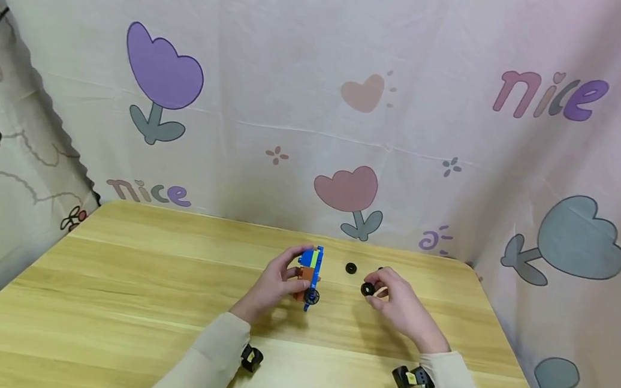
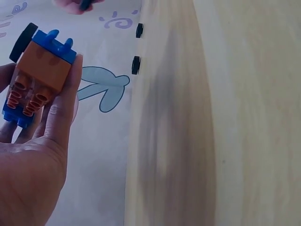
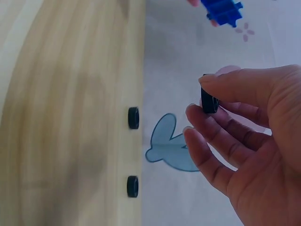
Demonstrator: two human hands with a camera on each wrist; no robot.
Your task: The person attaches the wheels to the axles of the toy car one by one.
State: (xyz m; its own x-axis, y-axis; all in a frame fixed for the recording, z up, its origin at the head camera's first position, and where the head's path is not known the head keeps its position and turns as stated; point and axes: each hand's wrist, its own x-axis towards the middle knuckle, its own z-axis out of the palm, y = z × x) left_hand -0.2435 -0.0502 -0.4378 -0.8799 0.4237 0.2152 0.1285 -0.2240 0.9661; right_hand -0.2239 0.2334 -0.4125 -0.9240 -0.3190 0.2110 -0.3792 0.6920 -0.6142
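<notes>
My left hand [image 1: 276, 283] grips a toy car [image 1: 308, 272] built of blue, orange and yellow-green blocks, raised over the table. One black wheel [image 1: 311, 296] sits on the car's near end. In the left wrist view the car's orange block [image 2: 44, 66] shows its hollow tubes, and a black wheel [image 2: 23, 42] stands at its upper side. Between thumb and fingers, my right hand [image 1: 397, 302] pinches a small black tire [image 1: 367, 289], seen edge-on as a black tire [image 3: 209, 94] in the right wrist view. The two hands are apart.
Two more black tires lie on the wooden table [image 1: 148, 279]: one tire [image 1: 351, 268] between the hands toward the back, another tire [image 1: 381, 268] mostly hidden behind my right hand. A printed curtain [image 1: 275, 83] hangs behind the table's far edge.
</notes>
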